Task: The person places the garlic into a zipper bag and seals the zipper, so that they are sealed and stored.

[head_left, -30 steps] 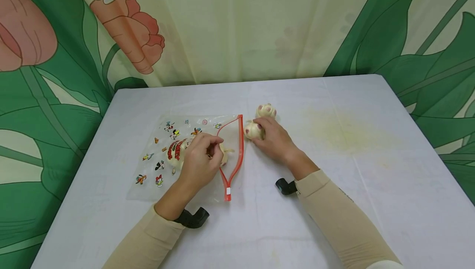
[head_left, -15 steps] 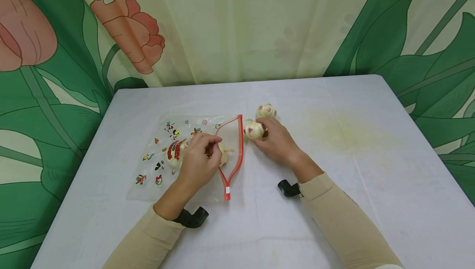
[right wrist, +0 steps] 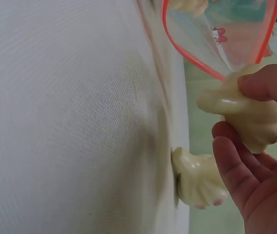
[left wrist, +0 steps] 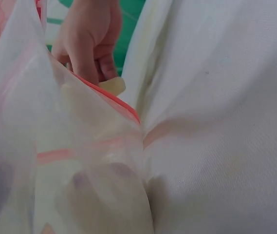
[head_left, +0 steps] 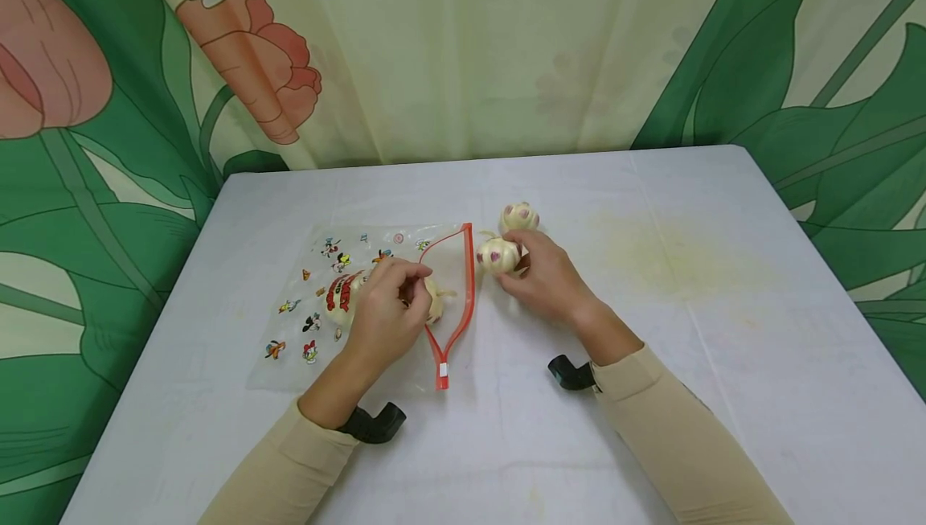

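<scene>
My right hand [head_left: 550, 280] grips a pale garlic bulb [head_left: 497, 254] with pinkish-purple spots, thumb on one side and fingers on the other. In the right wrist view, the bulb's stubby stem [right wrist: 209, 101] points away from the palm. A second garlic bulb [head_left: 519, 216] rests on the table just behind it. My left hand [head_left: 391, 312] pinches the upper layer of a clear zip bag [head_left: 289, 368] near its red zip [head_left: 470, 292], so the mouth gapes toward the right. Inside the bag, partly covered by that hand, lie garlic bulbs [head_left: 436, 302].
A white cloth covers the table [head_left: 651, 428], with a yellowish stain [head_left: 673, 256] on the right. The bag's white slider [head_left: 444, 372] sits at the near end of its zip. A printed curtain [head_left: 492, 51] hangs behind the far edge.
My right hand has drawn back slightly to the right with the garlic bulb, which has turned a little. The left hand and the bag stay nearly still.
</scene>
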{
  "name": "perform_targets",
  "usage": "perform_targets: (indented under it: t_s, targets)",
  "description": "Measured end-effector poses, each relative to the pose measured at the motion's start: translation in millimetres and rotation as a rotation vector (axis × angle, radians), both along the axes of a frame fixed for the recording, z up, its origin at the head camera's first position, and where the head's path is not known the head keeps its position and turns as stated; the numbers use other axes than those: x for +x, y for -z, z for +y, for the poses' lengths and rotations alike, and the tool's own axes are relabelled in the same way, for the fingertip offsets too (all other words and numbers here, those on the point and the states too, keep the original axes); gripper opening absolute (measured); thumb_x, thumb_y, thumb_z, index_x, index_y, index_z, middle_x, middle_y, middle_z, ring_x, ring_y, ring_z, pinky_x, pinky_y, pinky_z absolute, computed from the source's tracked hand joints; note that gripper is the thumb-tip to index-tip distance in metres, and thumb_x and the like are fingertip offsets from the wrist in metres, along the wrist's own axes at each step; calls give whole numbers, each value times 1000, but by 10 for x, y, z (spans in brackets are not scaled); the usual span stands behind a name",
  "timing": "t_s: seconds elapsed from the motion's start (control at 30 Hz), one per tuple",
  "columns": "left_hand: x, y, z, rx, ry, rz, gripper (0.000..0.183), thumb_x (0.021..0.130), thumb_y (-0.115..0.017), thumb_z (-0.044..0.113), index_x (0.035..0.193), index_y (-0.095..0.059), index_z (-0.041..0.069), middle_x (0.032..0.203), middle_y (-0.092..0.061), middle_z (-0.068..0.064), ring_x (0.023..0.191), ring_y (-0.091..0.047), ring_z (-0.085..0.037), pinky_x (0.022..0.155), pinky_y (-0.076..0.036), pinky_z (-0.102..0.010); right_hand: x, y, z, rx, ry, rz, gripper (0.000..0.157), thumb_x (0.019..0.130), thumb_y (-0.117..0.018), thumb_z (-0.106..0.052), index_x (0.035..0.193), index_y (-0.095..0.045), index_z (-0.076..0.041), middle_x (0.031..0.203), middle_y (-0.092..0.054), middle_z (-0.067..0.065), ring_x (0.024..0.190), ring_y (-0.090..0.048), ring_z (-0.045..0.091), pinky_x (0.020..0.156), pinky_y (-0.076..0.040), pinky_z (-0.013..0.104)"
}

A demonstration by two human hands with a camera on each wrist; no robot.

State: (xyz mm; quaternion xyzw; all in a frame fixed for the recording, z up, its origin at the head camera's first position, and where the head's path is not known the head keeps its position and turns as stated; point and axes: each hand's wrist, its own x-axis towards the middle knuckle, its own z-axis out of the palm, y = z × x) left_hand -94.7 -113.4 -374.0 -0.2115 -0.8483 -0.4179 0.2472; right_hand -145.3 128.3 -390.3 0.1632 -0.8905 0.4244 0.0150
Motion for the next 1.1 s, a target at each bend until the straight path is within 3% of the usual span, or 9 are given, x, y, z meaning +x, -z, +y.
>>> perform_targets:
  t_s: [0.27,0.53,0.83,1.1]
  targets:
    - [-1,3,-10,-5,2,1,12,85,-59,-6,91,-69,-4,87,-59,-11,71,-54,-16,59,-50,-25,57,-27,-21,-80,-19,-15,53,80,-77,-7,128,-54,2,119,-49,20,86,-67,27,80,-57,38]
    - [-4,-4,-6,-14,-5,-1,12,83,-61,-8,91,-69,-3,86,-57,-8,71,-53,-15,59,-50,-25,104,-77,-60,-59,-63,-58,55,82,-78,-12,131,-55,-1,126,-52,13,93,-64,26,84,-56,39]
    - [-3,-11,-4,-20,-6,-16,12,84,-60,-7,92,-70,-3,86,-57,-8,71,-52,-15,58,-50,-26,130,-37,-148,-27,-118,18,52,79,-81,-17,125,-60,-3,121,-58,11,97,-58,24,86,-53,43]
    - [-6,6,4,-21,-1,6,12,83,-61,-8,90,-69,-2,85,-56,-6,70,-52,-14,56,-48,-25,140,-18,-252,-14,-168,-11,52,80,-81,-21,125,-61,-5,120,-60,9,99,-60,22,86,-51,38]
